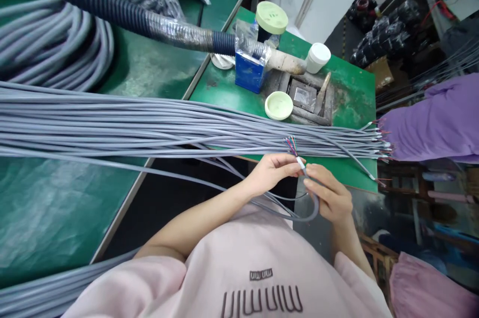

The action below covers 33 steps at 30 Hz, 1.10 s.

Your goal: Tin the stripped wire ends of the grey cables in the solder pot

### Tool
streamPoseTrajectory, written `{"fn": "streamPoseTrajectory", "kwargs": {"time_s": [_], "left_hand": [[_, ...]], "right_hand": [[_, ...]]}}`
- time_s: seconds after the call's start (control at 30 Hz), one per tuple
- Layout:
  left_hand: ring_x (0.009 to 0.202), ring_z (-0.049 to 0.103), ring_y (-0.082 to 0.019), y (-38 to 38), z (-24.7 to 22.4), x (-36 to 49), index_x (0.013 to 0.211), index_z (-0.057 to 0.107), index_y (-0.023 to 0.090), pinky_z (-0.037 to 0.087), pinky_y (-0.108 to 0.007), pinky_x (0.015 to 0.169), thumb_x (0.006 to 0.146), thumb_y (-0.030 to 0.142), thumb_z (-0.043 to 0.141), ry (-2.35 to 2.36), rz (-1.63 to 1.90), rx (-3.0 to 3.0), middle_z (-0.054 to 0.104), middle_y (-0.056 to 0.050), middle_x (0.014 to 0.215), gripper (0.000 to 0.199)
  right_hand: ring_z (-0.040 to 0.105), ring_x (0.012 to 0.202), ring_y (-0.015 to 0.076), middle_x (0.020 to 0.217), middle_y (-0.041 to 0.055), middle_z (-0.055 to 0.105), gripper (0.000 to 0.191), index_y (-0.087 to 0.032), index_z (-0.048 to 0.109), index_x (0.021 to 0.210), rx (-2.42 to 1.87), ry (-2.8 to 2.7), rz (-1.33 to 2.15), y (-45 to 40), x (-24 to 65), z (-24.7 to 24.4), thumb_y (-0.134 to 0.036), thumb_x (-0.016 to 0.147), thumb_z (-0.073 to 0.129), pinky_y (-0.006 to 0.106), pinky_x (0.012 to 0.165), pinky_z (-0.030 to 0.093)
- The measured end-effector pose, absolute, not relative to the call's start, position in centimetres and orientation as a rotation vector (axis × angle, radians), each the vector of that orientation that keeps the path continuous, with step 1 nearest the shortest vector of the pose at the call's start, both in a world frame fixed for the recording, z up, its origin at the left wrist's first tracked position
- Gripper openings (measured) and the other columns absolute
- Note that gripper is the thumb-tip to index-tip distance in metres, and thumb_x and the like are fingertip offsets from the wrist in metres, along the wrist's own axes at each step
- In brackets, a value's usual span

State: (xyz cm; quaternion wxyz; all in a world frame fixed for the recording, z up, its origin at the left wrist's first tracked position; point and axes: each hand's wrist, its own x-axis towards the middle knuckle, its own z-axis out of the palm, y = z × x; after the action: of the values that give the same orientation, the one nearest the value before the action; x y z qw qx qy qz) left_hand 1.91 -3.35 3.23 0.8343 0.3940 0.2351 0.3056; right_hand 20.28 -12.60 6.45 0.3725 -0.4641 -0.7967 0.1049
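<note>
"So, where's the cable (316,205)?"

"At the clock's centre. Left hand (262,175) pinches its white band (300,162), below the splayed wires (291,144), which point to eleven. Right hand (333,198) has its fingers closed on the gray jacket just nearer; the slack curls round at six."

"What's in the way beyond?"

"First the bundle (168,123), just past both hands, crossing from nine towards three."

"And behind that?"

"Bowl (279,105) between eleven and twelve, tray (312,117) with a scraper (324,91) just past twelve. Then a blue block (249,76) at eleven, the hose (175,31) reaching in over it, a white pot (317,61) past twelve, a lidded tub (272,17) before twelve."

"Out sideways?"

"Purple cloth (437,123) around two; farther, a coil (77,48) at ten."
</note>
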Motion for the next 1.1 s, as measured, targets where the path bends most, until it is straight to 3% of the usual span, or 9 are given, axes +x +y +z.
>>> {"fn": "streamPoseTrajectory", "kwargs": {"time_s": [0.1, 0.23, 0.63, 0.83, 1.1], "left_hand": [[0.079, 0.066, -0.016, -4.2, 2.9, 2.6, 0.077, 0.074, 0.013, 0.053, -0.029, 0.078, 0.076, 0.043, 0.073, 0.551, 0.631, 0.862, 0.075, -0.008, 0.092, 0.03], [0.08, 0.066, -0.016, -4.9, 2.9, 2.6, 0.069, 0.073, 0.014, 0.054, -0.03, 0.079, 0.074, 0.042, 0.074, 0.533, 0.578, 0.879, 0.075, -0.007, 0.089, 0.029], [0.082, 0.067, -0.019, -5.8, 2.8, 3.0, 0.068, 0.072, 0.015, 0.054, -0.031, 0.078, 0.073, 0.048, 0.074, 0.571, 0.56, 0.922, 0.075, -0.009, 0.091, 0.033], [0.083, 0.067, -0.019, -5.9, 3.0, 3.2, 0.067, 0.072, 0.015, 0.052, -0.03, 0.077, 0.073, 0.047, 0.074, 0.577, 0.562, 0.93, 0.075, -0.009, 0.086, 0.033], [0.062, 0.059, -0.013, -6.4, 2.2, 4.1, 0.066, 0.074, 0.014, 0.049, -0.026, 0.066, 0.075, 0.048, 0.072, 0.629, 0.502, 0.946, 0.07, -0.005, 0.069, 0.035]], "right_hand": [[0.059, 0.123, 0.0291, 0.125, 0.0067, 0.067, 0.063, -0.034, 0.053, 0.136, -1.209, -2.06, 0.277, -15.0, 20.1, 4.8, -0.003, 0.081, 0.057, 0.055, 0.095, 0.055], [0.058, 0.124, 0.0281, 0.12, 0.0052, 0.069, 0.058, -0.036, 0.055, 0.134, -1.264, -2.058, 0.207, -16.8, 20.1, 4.2, -0.007, 0.083, 0.055, 0.053, 0.092, 0.056], [0.058, 0.12, 0.0275, 0.131, 0.0039, 0.062, 0.058, -0.042, 0.056, 0.13, -1.332, -2.067, 0.134, -17.6, 20.2, 3.9, -0.01, 0.081, 0.052, 0.05, 0.088, 0.056], [0.061, 0.111, 0.0254, 0.115, 0.006, 0.063, 0.054, -0.04, 0.061, 0.124, -1.336, -2.022, 0.165, -17.8, 20.0, 3.6, -0.01, 0.079, 0.054, 0.048, 0.091, 0.054], [0.064, 0.101, 0.0226, 0.102, 0.0055, 0.068, 0.047, -0.033, 0.065, 0.117, -1.338, -2.059, 0.352, -18.5, 19.3, 2.6, -0.007, 0.08, 0.052, 0.042, 0.085, 0.056]]}}
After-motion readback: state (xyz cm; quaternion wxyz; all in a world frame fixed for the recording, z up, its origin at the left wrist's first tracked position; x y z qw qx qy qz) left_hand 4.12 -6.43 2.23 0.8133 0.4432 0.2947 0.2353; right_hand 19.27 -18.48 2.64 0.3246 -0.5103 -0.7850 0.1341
